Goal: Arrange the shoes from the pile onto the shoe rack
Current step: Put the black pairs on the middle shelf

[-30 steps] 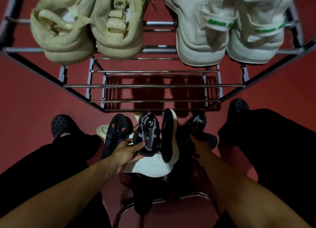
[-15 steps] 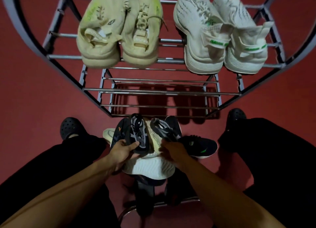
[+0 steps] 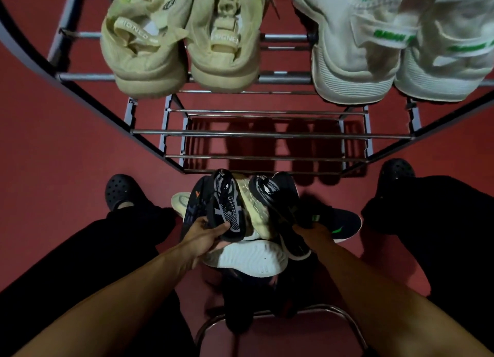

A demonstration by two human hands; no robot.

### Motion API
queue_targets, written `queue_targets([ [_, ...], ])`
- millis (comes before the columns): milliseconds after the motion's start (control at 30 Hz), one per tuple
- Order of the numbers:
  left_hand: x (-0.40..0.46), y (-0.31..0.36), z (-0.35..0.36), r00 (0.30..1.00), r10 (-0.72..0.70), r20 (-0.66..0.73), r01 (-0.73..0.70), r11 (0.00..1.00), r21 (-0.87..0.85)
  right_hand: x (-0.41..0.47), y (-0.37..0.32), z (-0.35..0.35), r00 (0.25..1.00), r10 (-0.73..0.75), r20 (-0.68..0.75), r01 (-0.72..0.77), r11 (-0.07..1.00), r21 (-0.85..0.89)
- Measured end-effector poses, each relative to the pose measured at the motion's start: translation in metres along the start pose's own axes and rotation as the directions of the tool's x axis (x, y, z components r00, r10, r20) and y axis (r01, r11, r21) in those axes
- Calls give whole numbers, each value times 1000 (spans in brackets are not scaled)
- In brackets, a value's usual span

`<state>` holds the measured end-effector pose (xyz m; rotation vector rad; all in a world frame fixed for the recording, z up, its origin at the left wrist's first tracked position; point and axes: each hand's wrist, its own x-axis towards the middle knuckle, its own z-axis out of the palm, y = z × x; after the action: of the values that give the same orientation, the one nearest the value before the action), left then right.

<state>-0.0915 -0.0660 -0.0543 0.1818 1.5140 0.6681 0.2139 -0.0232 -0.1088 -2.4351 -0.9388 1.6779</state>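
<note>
A pile of shoes lies on the red floor between my feet, just in front of the metal shoe rack point(image 3: 267, 136). My left hand point(image 3: 205, 235) grips the heel of a black-and-grey mesh shoe point(image 3: 227, 207), toe pointing at the rack. My right hand point(image 3: 311, 231) holds its matching black-and-grey shoe point(image 3: 270, 193) by the heel end. Under them lie a cream shoe point(image 3: 254, 209) showing its white sole, a black shoe with orange marks point(image 3: 195, 204) and a black shoe with green marks point(image 3: 339, 223). A beige pair point(image 3: 181, 41) and a white-green pair point(image 3: 387, 49) sit on the top shelf.
The rack's lower rails point(image 3: 264, 157) hold nothing. My feet in black clogs, the left one point(image 3: 120, 192) and the right one point(image 3: 395, 170), flank the pile. A chrome stool frame point(image 3: 334, 310) curves below my arms.
My right hand moved from the black-green shoe to the second black-and-grey shoe and lifted it upright. My left hand kept hold of its shoe. The view tilted up, then down.
</note>
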Motion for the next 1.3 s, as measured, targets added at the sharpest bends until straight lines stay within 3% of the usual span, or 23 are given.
queue_targets([
  [200,-11,6,17,999,-39,-12,38,998,-52,-19,-10,-2,992,-72,-99,68,997,-42],
  [267,-12,6,19,999,-47,-15,46,997,-60,-27,-9,0,998,-27,-49,35,984,174],
  [333,-14,7,19,998,-59,-15,58,996,-72,-37,-8,3,993,48,105,-90,889,449],
  [400,-15,8,17,998,-69,0,68,993,-98,-48,-7,4,972,53,229,-173,820,545],
  [533,-26,16,10,999,-45,25,47,997,-55,-66,-15,5,948,21,318,-191,836,515],
  [833,-76,45,10,999,-19,39,19,1000,20,-105,-43,-5,984,-12,177,-70,889,452],
  [1133,-155,61,22,991,61,121,-62,998,11,-192,-44,-34,915,-145,375,-90,835,543],
  [1300,-198,72,18,980,148,136,-148,989,-8,-226,-46,-43,885,-232,404,-14,854,520],
])
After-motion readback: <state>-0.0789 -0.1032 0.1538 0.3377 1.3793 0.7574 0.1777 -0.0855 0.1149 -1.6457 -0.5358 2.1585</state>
